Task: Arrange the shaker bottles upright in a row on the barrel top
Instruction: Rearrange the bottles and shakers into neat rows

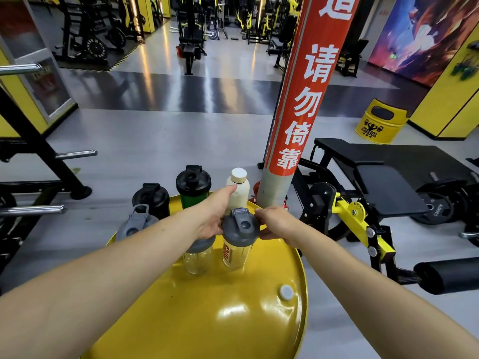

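Observation:
Several shaker bottles stand upright on the far part of the yellow barrel top (pixel 207 314). At the back are a black shaker (pixel 151 199), a green shaker with a black lid (pixel 193 186) and a cream bottle with a white cap (pixel 238 189). A grey-lidded shaker (pixel 136 224) stands at the left rim. My left hand (pixel 213 218) lies over the grey lid of a plain clear shaker (pixel 198 257), with its thumb against the cream bottle. My right hand (pixel 276 225) pinches the right side of the grey lid of a clear shaker with orange print (pixel 238 250).
A red-wrapped pillar (pixel 298 112) rises just behind the barrel on the right. A black bench (pixel 375 164) and yellow-framed machine (pixel 363 224) stand to the right, and a black rack with steel pegs (pixel 39 177) to the left. The near half of the barrel top holds only a small grey plug (pixel 286 292).

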The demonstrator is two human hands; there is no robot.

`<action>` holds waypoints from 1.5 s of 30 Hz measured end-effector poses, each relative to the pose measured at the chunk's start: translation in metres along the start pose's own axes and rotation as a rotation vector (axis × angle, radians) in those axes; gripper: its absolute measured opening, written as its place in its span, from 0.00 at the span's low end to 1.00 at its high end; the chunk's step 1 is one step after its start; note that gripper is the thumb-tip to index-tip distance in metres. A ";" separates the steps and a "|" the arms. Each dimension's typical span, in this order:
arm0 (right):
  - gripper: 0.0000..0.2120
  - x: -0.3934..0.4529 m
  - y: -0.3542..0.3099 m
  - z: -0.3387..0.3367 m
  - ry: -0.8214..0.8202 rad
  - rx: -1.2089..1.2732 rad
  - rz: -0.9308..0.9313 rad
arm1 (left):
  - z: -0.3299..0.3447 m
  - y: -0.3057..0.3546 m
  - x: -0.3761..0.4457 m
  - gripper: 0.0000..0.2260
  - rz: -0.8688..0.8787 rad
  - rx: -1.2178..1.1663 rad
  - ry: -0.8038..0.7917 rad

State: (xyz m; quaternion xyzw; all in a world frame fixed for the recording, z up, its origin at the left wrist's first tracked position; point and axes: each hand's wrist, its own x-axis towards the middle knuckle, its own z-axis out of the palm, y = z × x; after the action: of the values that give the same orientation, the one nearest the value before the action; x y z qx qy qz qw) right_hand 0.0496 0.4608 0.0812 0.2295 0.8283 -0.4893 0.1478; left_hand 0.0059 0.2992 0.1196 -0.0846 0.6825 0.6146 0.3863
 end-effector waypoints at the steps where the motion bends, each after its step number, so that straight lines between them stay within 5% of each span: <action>1: 0.13 0.000 0.000 0.001 0.001 0.009 0.000 | -0.001 0.000 0.000 0.32 0.005 -0.001 -0.007; 30: 0.14 0.002 0.002 0.000 0.026 0.001 0.065 | -0.004 0.001 0.011 0.31 0.100 0.076 -0.028; 35: 0.18 0.003 -0.015 -0.010 0.181 -0.021 -0.116 | -0.030 0.015 0.003 0.35 0.174 0.098 -0.028; 45: 0.15 -0.004 -0.056 0.031 0.070 -0.268 -0.341 | -0.102 0.007 -0.010 0.38 0.154 0.118 0.085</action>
State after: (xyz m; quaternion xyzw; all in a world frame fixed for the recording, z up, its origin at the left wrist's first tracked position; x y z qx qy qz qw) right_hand 0.0237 0.4095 0.1101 0.0810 0.9173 -0.3847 0.0634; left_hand -0.0348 0.2047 0.1256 -0.0352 0.7378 0.5971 0.3129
